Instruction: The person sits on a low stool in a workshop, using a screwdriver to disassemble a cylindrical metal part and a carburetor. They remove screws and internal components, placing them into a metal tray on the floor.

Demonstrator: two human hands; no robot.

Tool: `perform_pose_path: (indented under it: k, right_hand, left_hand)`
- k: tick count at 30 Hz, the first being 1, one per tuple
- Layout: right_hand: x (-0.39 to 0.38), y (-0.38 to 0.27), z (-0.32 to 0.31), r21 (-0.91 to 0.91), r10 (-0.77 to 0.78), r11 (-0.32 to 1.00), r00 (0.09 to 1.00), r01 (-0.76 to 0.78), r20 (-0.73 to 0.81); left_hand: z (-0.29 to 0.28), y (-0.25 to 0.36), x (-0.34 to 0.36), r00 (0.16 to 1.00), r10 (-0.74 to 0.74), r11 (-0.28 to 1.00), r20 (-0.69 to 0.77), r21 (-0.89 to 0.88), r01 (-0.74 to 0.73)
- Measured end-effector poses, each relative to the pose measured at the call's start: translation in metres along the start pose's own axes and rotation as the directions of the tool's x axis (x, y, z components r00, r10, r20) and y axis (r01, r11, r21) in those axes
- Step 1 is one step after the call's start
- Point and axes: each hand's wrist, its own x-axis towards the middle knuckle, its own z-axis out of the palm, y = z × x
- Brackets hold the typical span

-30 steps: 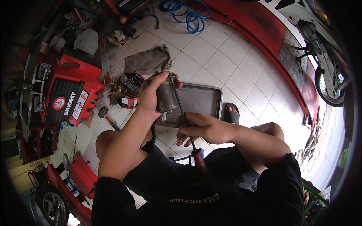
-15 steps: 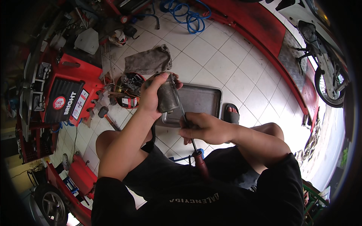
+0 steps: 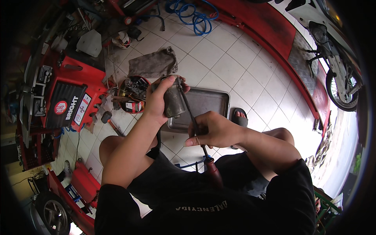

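My left hand is wrapped round a worn grey metal cylinder, possibly a small motor, with the thumb across its upper end. A long screwdriver runs along the cylinder's right side; its dark red handle points back to my lap, and its tip is by the fingers of my left hand. I cannot make out exactly what the tip touches. My right hand grips the screwdriver's shaft midway, fingers curled round it and thumb laid across. Beneath my hands a grey metal tray lies on the tiled floor.
A grey rag lies beyond my left hand. A round container of metal parts and a hammer are to the left, beside a red tool cabinet. A blue hose coils far off. A red motorcycle lift stands right.
My right hand has shifted its fingers on the shaft, and the screwdriver's handle has swung a little to the right and nearer to me. My left hand and the cylinder stay in place.
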Motion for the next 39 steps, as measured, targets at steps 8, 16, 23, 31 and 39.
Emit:
perform_pose_path:
  k: [8,16,23,31,39]
  right_hand:
    - [-0.006,0.016,0.007,0.415,-0.052,0.909,0.973,-0.047,0.224]
    - [-0.014,-0.008,-0.005,0.229,0.084,0.966,0.982,-0.122,0.168]
    - [-0.006,-0.004,0.008,0.160,0.057,0.984,0.990,-0.077,0.127]
    - [-0.009,-0.007,0.010,0.435,0.043,0.892,0.979,-0.127,0.198]
    - [-0.001,-0.006,0.009,0.210,0.088,0.972,0.993,-0.103,0.083]
  left_hand:
    - [0.006,-0.003,-0.003,1.000,-0.009,0.999,0.001,0.051,0.009]
    - [0.009,0.001,0.001,0.999,-0.041,0.999,0.006,-0.015,0.041]
    - [0.000,-0.001,-0.004,0.998,-0.028,0.998,-0.053,-0.052,0.026]
    - [0.003,0.001,-0.004,1.000,-0.006,1.000,0.013,-0.030,0.006]
    - [0.000,0.005,-0.009,0.997,-0.038,0.997,-0.066,-0.068,0.034]
